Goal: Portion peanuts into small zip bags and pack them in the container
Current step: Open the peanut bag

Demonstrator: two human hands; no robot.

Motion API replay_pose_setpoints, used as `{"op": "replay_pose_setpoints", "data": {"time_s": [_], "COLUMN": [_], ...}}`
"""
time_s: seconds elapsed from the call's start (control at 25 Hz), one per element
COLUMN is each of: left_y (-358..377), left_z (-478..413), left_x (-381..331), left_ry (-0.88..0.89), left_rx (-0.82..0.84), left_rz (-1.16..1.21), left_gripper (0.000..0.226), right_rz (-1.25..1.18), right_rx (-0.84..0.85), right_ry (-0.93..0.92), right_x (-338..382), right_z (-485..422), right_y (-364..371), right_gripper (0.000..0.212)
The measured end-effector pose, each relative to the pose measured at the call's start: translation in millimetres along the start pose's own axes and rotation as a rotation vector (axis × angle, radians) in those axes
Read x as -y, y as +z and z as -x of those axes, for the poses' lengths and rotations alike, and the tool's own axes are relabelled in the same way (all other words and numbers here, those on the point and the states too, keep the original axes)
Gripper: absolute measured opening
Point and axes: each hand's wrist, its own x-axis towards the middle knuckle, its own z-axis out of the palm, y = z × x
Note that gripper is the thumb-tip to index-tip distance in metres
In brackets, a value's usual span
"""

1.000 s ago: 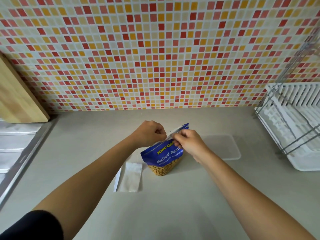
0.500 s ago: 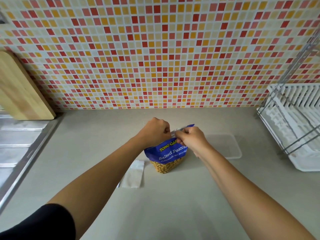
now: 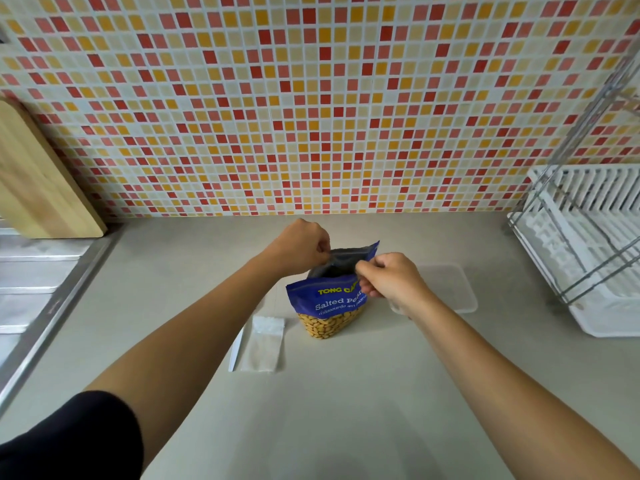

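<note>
Partly hidden behind the right hand (image 3: 389, 280), the printed name on the peanut bag (image 3: 329, 299) is cut short, and the fingertips of both hands are tucked against the bag's mouth so the exact pinch is hard to make out. The left hand (image 3: 301, 244) is closed on the far lip of the bag and the right hand on the near lip, each grip clamped on the foil with the two lips held apart, showing a dark silvery inside. The bag stands upright on the worktop (image 3: 346, 393), its long axis vertical and leaning slightly away, mouth up between the two hands, with the clear window of peanuts (image 3: 329, 323) below both grips and nearer the person. Just below and left of the left hand, a small stack of clear zip bags (image 3: 265, 341) lies flat, its long side running toward the person, with a thin white strip (image 3: 236, 351) along its left edge whose nature I cannot tell. Behind the right hand, a clear shallow container (image 3: 450, 285) rests on the worktop, its near left corner hidden by that wrist. Farther right stands a white dish rack (image 3: 585, 244), cut off by the frame; far left, a wooden board (image 3: 38, 188) leans on the tiled wall (image 3: 311, 98) above a steel sink edge (image 3: 52, 306).
</note>
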Motion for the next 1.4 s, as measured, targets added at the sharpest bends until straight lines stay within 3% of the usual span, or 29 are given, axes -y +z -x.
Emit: {"op": "replay_pose_setpoints", "data": {"time_s": [0.2,0.32,0.4,0.48,0.56,0.64,0.68,0.76,0.88,1.08,1.2,1.4], "left_y": [-2,3,1,0,5,14,21,36,46,35,33,42], "left_z": [-12,-11,0,18,42,64,72,76,63,33,21,21], "left_x": [6,8,12,21,33,41,42,41,39,46,50,58], "left_ry": [-0.006,0.004,0.01,-0.041,-0.156,-0.199,-0.178,-0.132,-0.145,-0.204,-0.231,-0.279], "left_rx": [-0.121,-0.123,-0.134,-0.187,-0.175,-0.075,-0.031,-0.017,-0.179,-0.234,-0.223,-0.302], "left_rz": [-0.051,-0.039,0.099,0.337,0.627,0.865,0.849,0.602,0.316,0.326,0.32,0.394], "left_gripper": [0.024,0.026,0.026,0.025,0.025,0.028,0.032,0.03,0.017,0.022,0.023,0.023], "right_rz": [0.442,0.314,0.102,-0.019,-0.054,-0.017,0.007,-0.004,0.013,-0.002,0.01,0.065], "right_rx": [0.204,0.324,0.251,-0.001,-0.202,-0.093,-0.002,0.069,-0.064,-0.21,-0.192,-0.148], "right_ry": [0.028,0.067,0.021,-0.122,-0.216,-0.265,-0.286,-0.328,-0.383,-0.397,-0.404,-0.44], "right_x": [9,10,3,-14,-36,-53,-58,-59,-55,-43,-42,-41], "right_z": [8,12,8,0,-12,-18,-18,-20,-28,-40,-46,-50], "right_y": [-15,-16,-19,-25,-32,-31,-27,-18,-8,-3,2,3], "right_gripper": [0.024,0.022,0.026,0.025,0.005,0.027,0.037,0.037,0.022,0.013,0.005,0.01]}}
